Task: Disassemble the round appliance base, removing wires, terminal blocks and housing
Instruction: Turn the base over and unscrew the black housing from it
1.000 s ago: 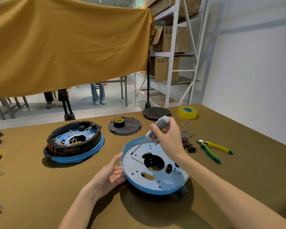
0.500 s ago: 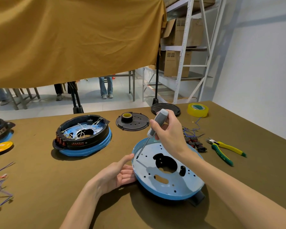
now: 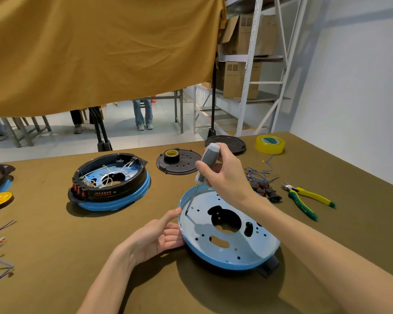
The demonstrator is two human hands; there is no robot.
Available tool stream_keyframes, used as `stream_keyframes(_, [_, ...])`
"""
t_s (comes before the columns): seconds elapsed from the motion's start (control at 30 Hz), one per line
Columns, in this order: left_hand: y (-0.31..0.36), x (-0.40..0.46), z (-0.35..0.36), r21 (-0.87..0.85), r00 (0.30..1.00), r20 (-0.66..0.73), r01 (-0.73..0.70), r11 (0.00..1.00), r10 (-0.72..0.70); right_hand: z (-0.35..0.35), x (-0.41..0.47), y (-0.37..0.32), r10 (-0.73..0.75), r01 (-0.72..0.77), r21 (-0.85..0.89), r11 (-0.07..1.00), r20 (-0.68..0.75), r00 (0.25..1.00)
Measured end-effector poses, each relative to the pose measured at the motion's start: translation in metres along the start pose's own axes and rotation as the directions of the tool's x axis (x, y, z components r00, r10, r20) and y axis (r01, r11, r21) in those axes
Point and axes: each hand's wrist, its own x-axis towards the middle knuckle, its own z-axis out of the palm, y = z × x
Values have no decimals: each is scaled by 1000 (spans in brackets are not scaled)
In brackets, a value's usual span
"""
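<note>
Right hand (image 3: 227,177) grips screwdriver (image 3: 205,165), tip inside stripped blue base (image 3: 227,248). Left hand (image 3: 159,236) open-fingered against its rim. Second base (image 3: 111,180) holds wires.

— What's on the table?
— Two blue bases: one stripped (image 3: 229,234) at 6 o'clock, one still wired (image 3: 111,180) at 10. Two black discs (image 3: 179,164) (image 3: 226,143) at 12.
— Tools?
— One screwdriver (image 3: 204,171), one pair of pliers (image 3: 304,198) at 3, one yellow tape roll (image 3: 270,144) at 1.
</note>
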Motion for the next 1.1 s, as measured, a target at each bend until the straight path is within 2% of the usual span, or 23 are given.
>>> stream_keyframes(0.13, [-1, 1, 1, 21, 1000, -7, -3, 1000, 4, 2, 9, -9, -25, 34, -101, 994, 85, 996])
stream_keyframes(0.2, [-1, 1, 2, 45, 1000, -9, -6, 999, 6, 8, 15, -16, 30, -17, -121, 993, 105, 994])
stream_keyframes(0.23, [-2, 1, 3, 56, 1000, -8, -10, 998, 10, 11, 18, -20, 84, -73, -92, 993, 119, 989])
stream_keyframes(0.3, [-4, 2, 2, 73, 1000, -5, -16, 997, 17, 21, 21, -28, 199, -214, 77, 974, 172, 965])
stream_keyframes(0.37, [-6, 3, 2, 106, 1000, 13, -18, 994, 16, 33, 21, -33, 243, -289, 229, 929, 210, 947])
stream_keyframes(0.5, [-8, 7, -1, 171, 998, 55, -11, 985, 2, 52, 16, -33, 263, -286, 263, 921, 119, 957])
stream_keyframes(0.63, [-10, 12, -5, 193, 997, 77, -8, 981, -7, 51, 17, -31, 293, -283, 400, 871, 38, 955])
stream_keyframes(0.7, [-11, 14, -6, 203, 996, 87, -11, 979, -7, 49, 18, -31, 270, -277, 445, 852, 80, 959])
stream_keyframes(0.83, [-12, 15, -8, 209, 995, 95, -18, 978, -2, 44, 19, -27, 224, -273, 424, 864, 162, 961])
stream_keyframes(1.0, [-12, 15, -7, 230, 996, 91, -16, 973, -5, 40, 12, -20, 236, -248, 451, 857, 84, 968])
stream_keyframes(1.1, [-12, 14, -7, 235, 996, 93, -21, 972, -1, 41, 7, -17, 217, -250, 525, 813, 124, 968])
